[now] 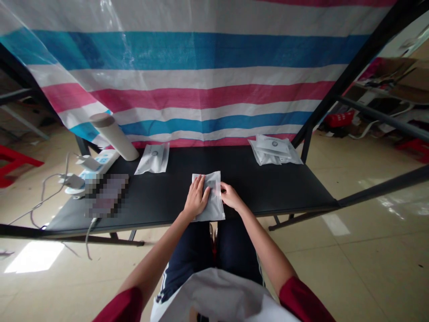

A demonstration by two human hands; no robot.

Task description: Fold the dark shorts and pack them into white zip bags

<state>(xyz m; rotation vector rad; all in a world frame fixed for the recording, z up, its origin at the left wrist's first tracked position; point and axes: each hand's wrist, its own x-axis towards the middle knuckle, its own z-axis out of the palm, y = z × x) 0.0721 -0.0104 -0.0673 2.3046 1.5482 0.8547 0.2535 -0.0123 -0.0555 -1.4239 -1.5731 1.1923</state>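
Observation:
A frosted plastic zip bag [214, 206] lies on the black table in front of me, its zip edge towards the right. My left hand [196, 199] rests flat on the bag's left part, fingers stretched out and thumb apart. At the bag's right edge, my right hand [230, 196] is closed in a pinch on the zip side; its fingertips are partly hidden. Something faint and darker shows through the bag, too blurred to name.
Similar bags lie at the back right [273, 150], stacked, and one more bag [153, 158] at the back left. A pale bottle [115, 136], a power strip [109, 158] with plugs and a pixelated phone-like object [107, 197] stand left. Striped sheeting [201, 89] hangs behind.

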